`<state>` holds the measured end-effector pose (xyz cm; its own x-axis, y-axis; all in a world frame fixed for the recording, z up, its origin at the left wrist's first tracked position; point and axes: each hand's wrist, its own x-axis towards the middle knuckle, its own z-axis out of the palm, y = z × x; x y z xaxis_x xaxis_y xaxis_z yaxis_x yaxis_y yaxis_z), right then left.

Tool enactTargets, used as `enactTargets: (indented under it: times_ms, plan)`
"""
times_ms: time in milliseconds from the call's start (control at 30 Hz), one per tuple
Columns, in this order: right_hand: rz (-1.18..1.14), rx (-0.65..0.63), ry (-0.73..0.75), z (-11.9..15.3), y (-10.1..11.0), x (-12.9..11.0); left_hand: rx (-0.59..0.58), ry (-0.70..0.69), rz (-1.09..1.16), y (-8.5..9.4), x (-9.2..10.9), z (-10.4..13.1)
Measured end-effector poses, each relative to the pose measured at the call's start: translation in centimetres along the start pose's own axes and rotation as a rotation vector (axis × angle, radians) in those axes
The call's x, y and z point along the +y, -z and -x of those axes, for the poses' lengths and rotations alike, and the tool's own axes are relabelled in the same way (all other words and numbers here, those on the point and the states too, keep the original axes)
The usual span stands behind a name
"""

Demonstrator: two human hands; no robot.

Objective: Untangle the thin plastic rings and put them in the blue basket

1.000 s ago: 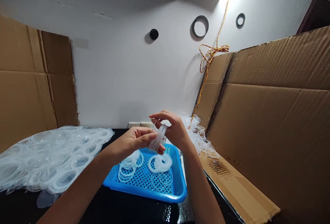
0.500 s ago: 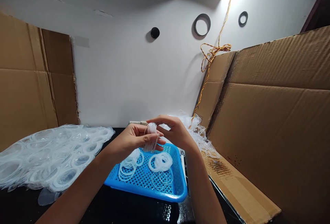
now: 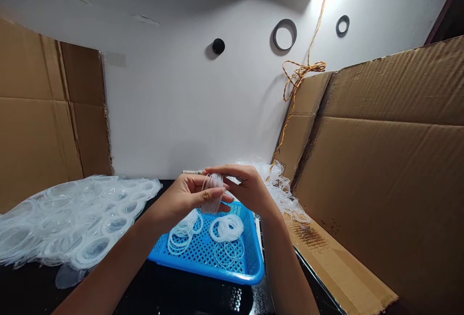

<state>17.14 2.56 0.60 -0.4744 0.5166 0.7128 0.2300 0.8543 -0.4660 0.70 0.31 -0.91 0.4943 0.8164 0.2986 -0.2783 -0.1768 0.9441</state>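
Observation:
A bundle of thin translucent white rings (image 3: 214, 182) is gripped in my left hand (image 3: 192, 193), the thumb across its front and the fingers through or behind it. My right hand (image 3: 247, 185) touches the top and right side of the bundle, its fingers bent over it; the fingertips are partly hidden. Both hands are above a blue perforated basket (image 3: 203, 270). Inside the basket lie a left pile of white rings (image 3: 180, 238) and a right pile of rings (image 3: 227, 229), with a few loose rings (image 3: 229, 253) in front.
Clear bags of rings (image 3: 83, 218) are heaped on the black table (image 3: 145, 286) at left. A tangle of white rings (image 3: 282, 189) lies at back right. Cardboard panels (image 3: 391, 170) stand on both sides. A twisted orange cord (image 3: 290, 112) hangs along the white wall (image 3: 188, 112).
The bundle's rings look slightly more spread out between my hands. My right hand's fingers have shifted a little over the top. The basket and piles look the same.

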Motion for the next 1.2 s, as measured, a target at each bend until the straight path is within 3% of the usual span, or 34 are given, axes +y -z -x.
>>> enactTargets:
  times_ms: [200, 333, 533, 767, 967, 1100, 1200]
  plan:
    - [0.07, 0.124, -0.041, 0.2, 0.3, 0.3, -0.049, -0.006, 0.093, 0.0, 0.2, 0.0]
    - [0.115, 0.103, -0.046, 0.2, 0.5, 0.4, -0.084, 0.02, 0.149, 0.0, 0.2, -0.1]
    - [0.013, 0.019, -0.015, 0.3, 0.6, 0.1, -0.036, 0.014, 0.026, 0.2, -0.1, -0.2]
    - [-0.02, 0.026, -0.023, 0.6, 1.6, 0.3, -0.03, 0.011, 0.151, 0.6, -0.2, -0.7]
    - [-0.202, 0.086, -0.102, 0.8, 3.1, 1.2, -0.011, 0.037, 0.296, 1.7, -1.0, -2.0]
    - [-0.21, -0.048, -0.227, 1.6, 4.6, 1.9, 0.002, 0.028, 0.262, 2.9, -1.2, -2.5]
    - [-0.169, -0.359, -0.428, 3.3, 4.0, 3.1, -0.061, 0.053, 0.126, 3.5, -1.3, -2.5]
